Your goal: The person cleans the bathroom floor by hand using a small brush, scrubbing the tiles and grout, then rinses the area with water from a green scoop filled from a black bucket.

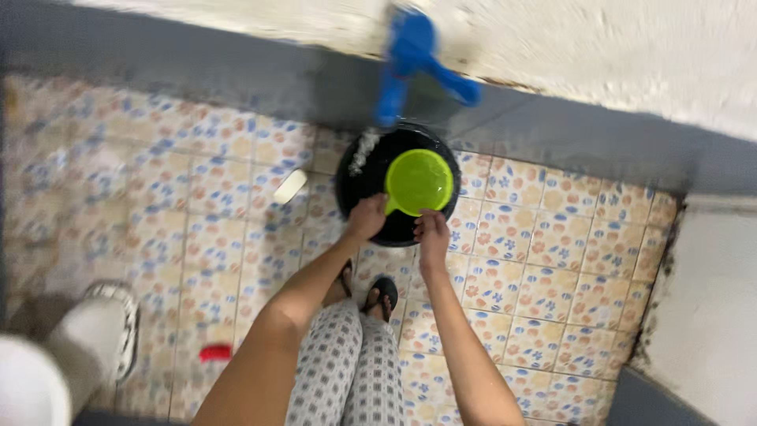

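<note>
Gripping black bucket (371, 185) rim: left hand (367, 217) | right hand (430, 231) grasping rim by green scoop (418, 181) | under blue tap (410, 59)

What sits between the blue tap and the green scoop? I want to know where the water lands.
In the head view, a stream of water falls from the blue tap into the black bucket, beside the green scoop.

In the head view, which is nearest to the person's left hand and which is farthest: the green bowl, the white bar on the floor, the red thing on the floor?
From the left hand:
1. Green bowl, just to its right, in the black bucket under the blue tap.
2. White bar, on the tiles to the left.
3. Red thing, far down-left on the floor.
</note>
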